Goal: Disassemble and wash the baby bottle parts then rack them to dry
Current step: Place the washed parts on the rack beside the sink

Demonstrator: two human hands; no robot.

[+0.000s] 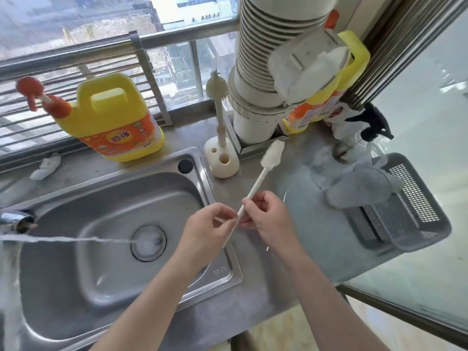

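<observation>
Two hands mid-frame, head view: right hand [266, 216] curled round brush [255, 183] stem, left hand [205, 224] pinching stem lower down, above sink [217, 188] rim. Brush head points to 1 o'clock. Likely light, stiff, wet-slippery stem with soft head, so grip stem.

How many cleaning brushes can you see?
2. The sponge brush is gripped by the right hand above the counter. The spiky brush stands upright in its holder behind the sink. Smaller ones may be hidden.

Steel counter [326, 239], barred, perhaps wet window [63, 26]
</observation>
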